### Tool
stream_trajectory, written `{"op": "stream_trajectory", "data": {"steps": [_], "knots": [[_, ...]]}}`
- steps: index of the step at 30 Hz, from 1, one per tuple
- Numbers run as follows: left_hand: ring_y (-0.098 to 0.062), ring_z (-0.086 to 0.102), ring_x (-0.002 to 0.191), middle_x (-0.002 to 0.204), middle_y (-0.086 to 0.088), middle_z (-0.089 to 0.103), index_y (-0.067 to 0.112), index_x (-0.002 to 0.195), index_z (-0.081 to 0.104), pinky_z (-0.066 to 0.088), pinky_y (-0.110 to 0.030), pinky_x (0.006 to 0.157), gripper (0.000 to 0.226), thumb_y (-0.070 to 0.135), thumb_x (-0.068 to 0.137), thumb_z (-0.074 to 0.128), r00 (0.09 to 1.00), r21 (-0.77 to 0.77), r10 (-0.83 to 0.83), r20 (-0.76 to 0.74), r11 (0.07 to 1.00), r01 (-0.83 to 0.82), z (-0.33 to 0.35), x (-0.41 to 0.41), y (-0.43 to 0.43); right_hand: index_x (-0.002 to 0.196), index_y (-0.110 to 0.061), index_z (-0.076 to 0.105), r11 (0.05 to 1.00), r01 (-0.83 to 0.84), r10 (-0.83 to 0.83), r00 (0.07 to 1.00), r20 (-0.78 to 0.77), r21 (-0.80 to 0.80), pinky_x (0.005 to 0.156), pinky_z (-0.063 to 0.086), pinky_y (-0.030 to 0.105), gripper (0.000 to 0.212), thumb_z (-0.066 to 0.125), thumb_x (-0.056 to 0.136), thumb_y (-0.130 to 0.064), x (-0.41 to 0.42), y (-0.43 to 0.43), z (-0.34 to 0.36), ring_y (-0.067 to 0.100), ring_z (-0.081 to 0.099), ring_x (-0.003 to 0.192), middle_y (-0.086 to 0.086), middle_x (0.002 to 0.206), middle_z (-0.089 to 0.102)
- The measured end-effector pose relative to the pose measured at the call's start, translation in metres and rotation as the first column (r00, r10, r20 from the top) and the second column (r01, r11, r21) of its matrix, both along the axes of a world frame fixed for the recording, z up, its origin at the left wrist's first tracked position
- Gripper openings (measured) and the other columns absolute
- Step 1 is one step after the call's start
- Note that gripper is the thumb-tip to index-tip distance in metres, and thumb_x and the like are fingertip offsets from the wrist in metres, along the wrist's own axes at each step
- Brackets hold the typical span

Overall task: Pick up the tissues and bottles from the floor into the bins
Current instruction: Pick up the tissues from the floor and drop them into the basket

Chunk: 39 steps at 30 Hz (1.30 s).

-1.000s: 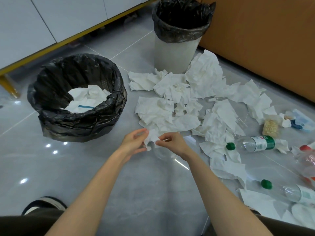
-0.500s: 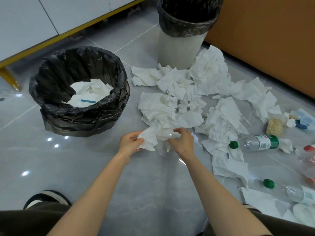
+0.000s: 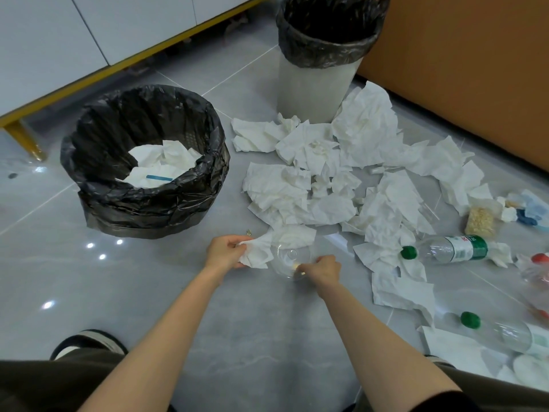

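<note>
Tall bin point(image 3: 315, 84): rim cut by the top edge, I can't see inside. Clear bottle point(image 3: 292, 260) is near see-through against the floor point(image 3: 252, 337) and partly covered by the tissue point(image 3: 261, 254) that the left hand point(image 3: 225, 254) grips, so I can't trace its outline. Right hand point(image 3: 323, 269) pinches it, fingertips hidden behind the knuckles. Nearest green-capped bottle point(image 3: 505, 334) and red-capped bottle point(image 3: 539, 258) run off the right edge. Blue item point(image 3: 531, 209) is cut off there too, and I can't identify it. Speck point(image 3: 248, 232) beside the left hand: too small to tell.
</note>
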<state>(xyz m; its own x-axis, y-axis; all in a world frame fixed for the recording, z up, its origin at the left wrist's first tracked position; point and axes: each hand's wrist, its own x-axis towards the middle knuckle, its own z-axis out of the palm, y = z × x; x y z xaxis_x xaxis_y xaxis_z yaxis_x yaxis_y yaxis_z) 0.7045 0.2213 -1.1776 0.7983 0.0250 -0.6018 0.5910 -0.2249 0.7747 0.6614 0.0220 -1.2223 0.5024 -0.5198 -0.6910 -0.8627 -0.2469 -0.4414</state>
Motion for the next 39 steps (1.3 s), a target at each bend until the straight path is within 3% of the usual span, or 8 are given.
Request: {"op": "stream_trajectory", "data": {"steps": [5, 10, 14, 20, 27, 33, 37, 39], "knots": [[-0.027, 0.064, 0.086, 0.094, -0.013, 0.067, 0.008, 0.102, 0.071, 0.060, -0.036, 0.067, 0.031, -0.006, 0.087, 0.048, 0.997, 0.116, -0.077, 0.018, 0.990, 0.074, -0.013, -0.001, 0.007, 0.109, 0.002, 0.060, 0.999, 0.019, -0.017, 0.999, -0.047, 0.051, 0.067, 0.045, 0.028, 0.039, 0.069, 0.075, -0.015, 0.004, -0.003, -0.004, 0.024, 0.047, 0.075, 0.015, 0.118, 0.044], [-0.027, 0.064, 0.083, 0.097, -0.016, 0.069, 0.009, 0.101, 0.072, 0.057, -0.038, 0.073, 0.034, -0.008, 0.086, 0.047, 0.997, 0.146, -0.077, -0.004, 0.986, 0.076, -0.023, -0.007, 0.009, 0.082, -0.003, 0.057, 0.980, 0.063, -0.080, 0.993, 0.087, 0.191, 0.048, 0.038, 0.024, 0.014, 0.065, 0.073, -0.009, 0.006, -0.002, 0.001, 0.020, 0.047, 0.056, 0.010, 0.073, 0.054], [-0.025, 0.063, 0.084, 0.096, -0.014, 0.068, 0.007, 0.106, 0.071, 0.058, -0.028, 0.061, 0.035, -0.008, 0.087, 0.046, 0.998, 0.111, -0.057, -0.016, 0.992, 0.058, -0.020, -0.008, 0.007, 0.099, -0.007, 0.051, 0.929, 0.161, -0.234, 0.953, 0.192, 0.334, 0.057, 0.049, 0.028, 0.023, 0.062, 0.080, -0.008, 0.013, -0.007, 0.017, 0.017, 0.057, 0.057, 0.012, 0.089, 0.068], [-0.025, 0.065, 0.090, 0.101, -0.013, 0.068, 0.011, 0.100, 0.069, 0.060, -0.030, 0.066, 0.030, -0.007, 0.088, 0.049, 0.995, -0.019, -0.019, 0.094, 1.000, 0.021, 0.010, 0.008, 0.000, 0.087, -0.013, 0.058, 0.931, 0.159, -0.289, 0.871, 0.397, 0.329, 0.059, 0.040, 0.026, 0.008, 0.053, 0.091, -0.018, 0.030, -0.023, 0.060, 0.015, 0.043, 0.053, 0.002, 0.082, 0.062], [-0.016, 0.064, 0.086, 0.098, -0.009, 0.067, 0.003, 0.110, 0.066, 0.058, -0.022, 0.062, 0.026, -0.004, 0.092, 0.049, 0.950, -0.169, 0.049, 0.310, 0.986, 0.005, 0.090, 0.036, -0.007, 0.104, -0.013, 0.061, 0.888, 0.207, -0.407, 0.770, 0.491, 0.411, 0.053, 0.034, 0.021, 0.018, 0.047, 0.094, -0.018, 0.055, -0.009, 0.110, 0.012, 0.037, 0.055, -0.002, 0.081, 0.058], [-0.005, 0.066, 0.088, 0.095, 0.004, 0.069, 0.018, 0.102, 0.067, 0.055, -0.016, 0.064, 0.022, 0.004, 0.095, 0.052, 0.844, -0.206, 0.196, 0.500, 0.973, -0.104, 0.147, 0.056, 0.030, 0.097, -0.012, 0.057, 0.837, 0.007, -0.348, 0.778, 0.523, 0.547, 0.052, 0.034, 0.023, 0.010, 0.052, 0.094, -0.020, 0.088, 0.044, 0.155, 0.013, 0.040, 0.054, 0.000, 0.082, 0.056], [-0.009, 0.065, 0.095, 0.101, 0.005, 0.068, 0.026, 0.106, 0.069, 0.055, -0.016, 0.064, 0.029, 0.008, 0.094, 0.051, 0.751, -0.001, 0.267, 0.604, 0.942, -0.334, 0.150, 0.067, 0.070, 0.096, -0.010, 0.056, 0.801, -0.135, -0.278, 0.779, 0.562, 0.584, 0.057, 0.041, 0.024, 0.010, 0.050, 0.095, -0.018, 0.110, 0.079, 0.178, 0.013, 0.044, 0.055, 0.003, 0.088, 0.059], [-0.012, 0.061, 0.106, 0.111, 0.005, 0.066, 0.024, 0.116, 0.066, 0.056, -0.024, 0.077, 0.034, 0.008, 0.095, 0.046, 0.738, 0.096, 0.250, 0.626, 0.915, -0.391, 0.144, 0.069, 0.088, 0.093, -0.011, 0.056, 0.777, -0.214, -0.231, 0.778, 0.584, 0.592, 0.065, 0.047, 0.026, 0.008, 0.049, 0.095, -0.013, 0.123, 0.097, 0.188, 0.015, 0.051, 0.060, 0.007, 0.089, 0.059]]}}
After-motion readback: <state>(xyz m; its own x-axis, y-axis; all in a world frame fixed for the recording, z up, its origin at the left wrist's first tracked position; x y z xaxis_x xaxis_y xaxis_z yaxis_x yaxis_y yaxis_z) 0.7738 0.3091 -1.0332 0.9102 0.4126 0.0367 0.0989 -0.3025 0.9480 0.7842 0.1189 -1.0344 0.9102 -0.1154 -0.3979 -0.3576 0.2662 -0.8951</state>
